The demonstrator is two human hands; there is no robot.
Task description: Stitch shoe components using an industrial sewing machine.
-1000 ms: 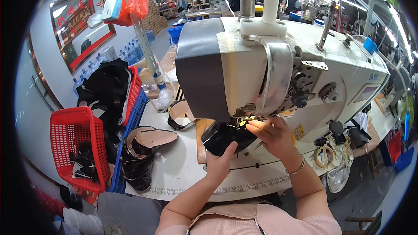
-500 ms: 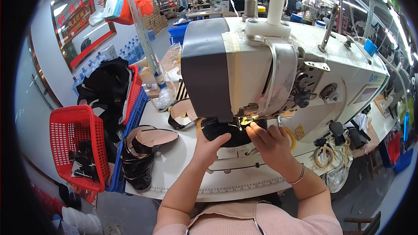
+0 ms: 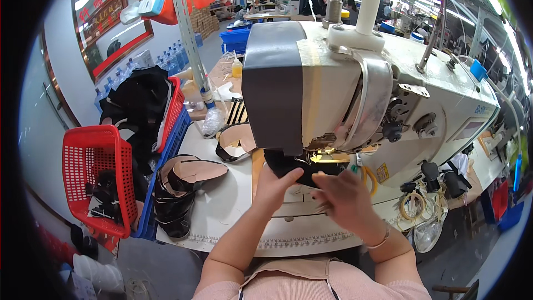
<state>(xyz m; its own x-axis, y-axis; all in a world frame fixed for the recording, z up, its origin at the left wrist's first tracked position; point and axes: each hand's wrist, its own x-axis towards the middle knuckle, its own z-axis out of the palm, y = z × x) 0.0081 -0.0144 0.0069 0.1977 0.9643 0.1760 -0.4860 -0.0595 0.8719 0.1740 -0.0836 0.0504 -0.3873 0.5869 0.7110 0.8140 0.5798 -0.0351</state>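
Under the head of a grey and white sewing machine [image 3: 272, 83] lies a glossy black shoe-upper piece [image 3: 283, 165], lit by the machine's lamp. My left hand [image 3: 274, 189] grips its left side, thumb on top and the other fingers hidden beneath. Close by the near right edge of the piece is my right hand [image 3: 347, 197], its fingers curled and smeared by motion, so whether it holds anything cannot be made out. A stack of black, beige-lined uppers [image 3: 180, 189] sits on the machine table to the left.
Left of the table stand a red basket [image 3: 126, 186] with black pieces in it and a blue crate [image 3: 149, 219]. Another black and beige piece [image 3: 237, 140] lies behind my left hand. Tape rolls [image 3: 413, 204] hang at the right edge, near scissors [image 3: 366, 176].
My right hand has drawn back from the needle area toward me and slightly right. My left hand stays on the black piece. The view has shifted slightly.
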